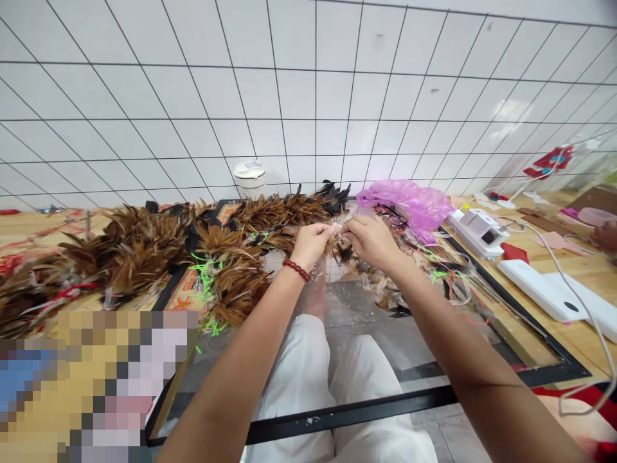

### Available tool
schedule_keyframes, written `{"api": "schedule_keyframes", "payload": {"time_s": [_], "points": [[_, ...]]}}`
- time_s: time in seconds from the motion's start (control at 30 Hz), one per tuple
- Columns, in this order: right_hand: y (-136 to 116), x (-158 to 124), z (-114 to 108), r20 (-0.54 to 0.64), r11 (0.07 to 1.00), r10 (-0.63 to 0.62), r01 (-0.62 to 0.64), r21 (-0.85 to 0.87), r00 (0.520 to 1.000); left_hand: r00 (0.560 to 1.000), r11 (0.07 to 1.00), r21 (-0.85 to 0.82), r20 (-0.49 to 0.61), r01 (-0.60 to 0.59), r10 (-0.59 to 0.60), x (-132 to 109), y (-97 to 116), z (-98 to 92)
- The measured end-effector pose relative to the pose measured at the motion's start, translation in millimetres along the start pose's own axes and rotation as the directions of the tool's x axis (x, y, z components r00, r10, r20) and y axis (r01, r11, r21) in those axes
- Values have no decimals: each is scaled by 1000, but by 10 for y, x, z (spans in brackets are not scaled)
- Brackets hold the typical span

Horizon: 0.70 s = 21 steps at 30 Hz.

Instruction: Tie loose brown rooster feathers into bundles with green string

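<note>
Both hands meet above a clear glass panel in a black frame (pixel 351 411). My left hand (pixel 313 243), a red bead bracelet on its wrist, is closed in a pinch. Fingertips of my right hand (pixel 369 239) are pinched close against it. Something small and pale sits between the fingertips, too small to make out. Brown feather bundles (pixel 241 280) lie left of my left hand, some tied with bright green strings (pixel 206 276). Loose feathers and pale fluff (pixel 380 276) are heaped below and right of my right hand. White specks dot the glass.
A pink plastic bag (pixel 409 202) lies behind the hands, right of a white lidded cup (pixel 250 177). More brown feathers (pixel 130 247) cover the left side. A power strip (pixel 475 231), white boxes (pixel 544 289) and a cable stand right. Another person's hand (pixel 606 236) shows far right.
</note>
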State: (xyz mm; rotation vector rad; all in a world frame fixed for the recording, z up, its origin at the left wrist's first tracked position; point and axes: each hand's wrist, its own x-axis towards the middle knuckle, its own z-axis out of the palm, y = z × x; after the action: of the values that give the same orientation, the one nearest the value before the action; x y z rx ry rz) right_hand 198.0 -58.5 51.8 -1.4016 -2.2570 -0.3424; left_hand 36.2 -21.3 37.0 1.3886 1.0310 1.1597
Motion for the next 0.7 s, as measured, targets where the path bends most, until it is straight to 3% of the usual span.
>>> {"api": "schedule_keyframes", "payload": {"time_s": [0.2,0.37,0.53,0.6,0.7], "points": [[-41,-10,-25,-7,983,-37,35,-178,999,996,1000,12,86,-4,3,-54,64,11],[-39,-10,-31,-86,990,-11,-1,-144,996,987,994,95,154,-53,37,-47,69,6],[15,14,-2,-222,977,135,-93,190,966,992,999,24,121,-49,46,-53,118,19],[48,31,15,-247,911,226,-114,397,942,991,999,-8,129,-39,40,-66,154,22],[82,51,12,-171,731,318,-126,671,933,983,999,-44,181,-24,32,-98,214,25]]}}
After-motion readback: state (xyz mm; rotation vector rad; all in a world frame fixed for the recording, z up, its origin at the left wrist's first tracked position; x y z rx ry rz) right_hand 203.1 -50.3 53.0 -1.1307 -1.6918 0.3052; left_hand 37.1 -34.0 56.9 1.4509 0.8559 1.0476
